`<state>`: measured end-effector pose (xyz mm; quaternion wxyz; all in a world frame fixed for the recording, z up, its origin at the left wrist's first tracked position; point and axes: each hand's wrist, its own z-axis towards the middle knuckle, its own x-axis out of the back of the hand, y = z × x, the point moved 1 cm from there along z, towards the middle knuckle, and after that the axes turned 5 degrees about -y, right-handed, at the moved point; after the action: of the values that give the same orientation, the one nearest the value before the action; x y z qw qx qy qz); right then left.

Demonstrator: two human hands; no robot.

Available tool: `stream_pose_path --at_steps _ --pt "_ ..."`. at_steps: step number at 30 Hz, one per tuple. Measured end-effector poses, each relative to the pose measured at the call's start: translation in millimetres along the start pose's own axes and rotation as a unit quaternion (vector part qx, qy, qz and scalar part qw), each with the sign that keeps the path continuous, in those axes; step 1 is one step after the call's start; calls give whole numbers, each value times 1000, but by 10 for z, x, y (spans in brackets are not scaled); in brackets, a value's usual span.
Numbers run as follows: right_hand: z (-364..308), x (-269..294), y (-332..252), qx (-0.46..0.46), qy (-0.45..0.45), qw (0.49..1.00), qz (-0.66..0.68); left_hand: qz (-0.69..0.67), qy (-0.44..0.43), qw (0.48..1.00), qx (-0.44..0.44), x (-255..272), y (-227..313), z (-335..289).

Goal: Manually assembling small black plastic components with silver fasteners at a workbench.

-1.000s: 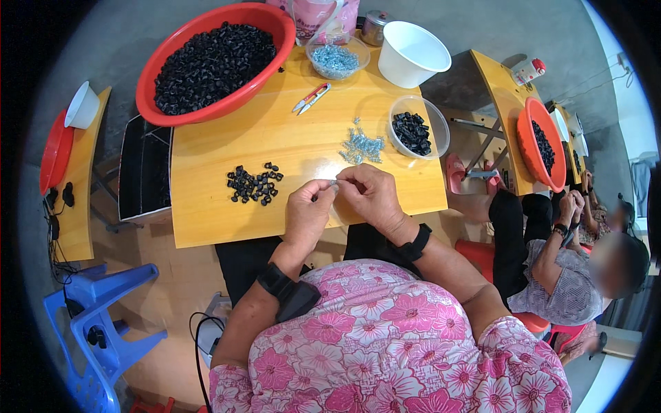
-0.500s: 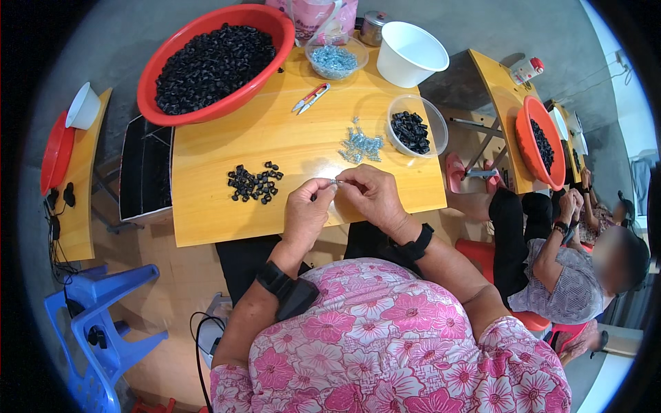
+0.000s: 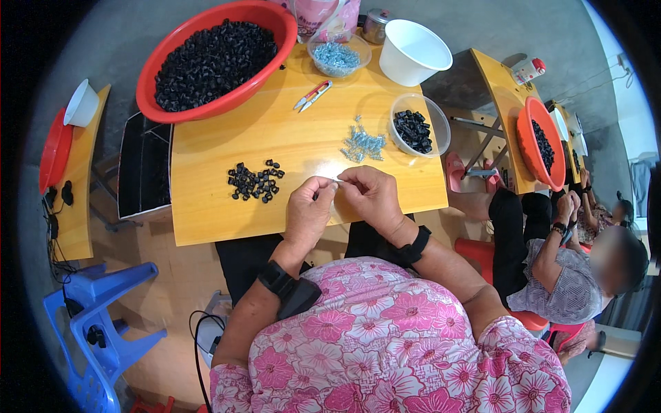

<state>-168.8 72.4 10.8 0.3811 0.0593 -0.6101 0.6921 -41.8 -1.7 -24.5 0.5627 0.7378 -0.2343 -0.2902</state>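
Note:
My left hand (image 3: 308,210) and my right hand (image 3: 372,196) meet fingertip to fingertip over the table's near edge. Between their pinched fingers is a small silvery metal piece (image 3: 336,180), mostly covered. Something dark shows at the left hand's curled fingers; I cannot make out what. To the left lies a loose pile of small black plastic pieces (image 3: 255,182). Beyond my right hand is a heap of small silvery, screw-like metal pieces (image 3: 363,145). A clear round tub (image 3: 445,135) beside that heap holds more black pieces.
A big red basin (image 3: 286,34) of black pieces stands at the far left of the table (image 3: 227,144). Red-handled thread snips (image 3: 312,96), a clear bowl (image 3: 365,56) of metal pieces and a white tub (image 3: 415,77) lie beyond. A co-worker (image 3: 561,268) sits at the right.
The hands stay pinched together in nearly the same place. The metal piece shows less between the fingertips now. The view has shifted very slightly.

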Motion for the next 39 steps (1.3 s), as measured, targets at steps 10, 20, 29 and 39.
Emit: stream_pose_path --at_steps 10,20,29,39 --pt "33 74 -67 -229 -57 944 230 14 14 1000 18 4 72 -21" --pt "-14 -9 42 -135 -17 978 160 -61 6 998 33 -20 130 -50" --pt "12 30 -24 -103 -12 992 78 -3 27 1000 -10 -13 159 -54" --pt "-12 21 -43 -95 -15 993 74 -42 22 998 39 -7 148 -45"
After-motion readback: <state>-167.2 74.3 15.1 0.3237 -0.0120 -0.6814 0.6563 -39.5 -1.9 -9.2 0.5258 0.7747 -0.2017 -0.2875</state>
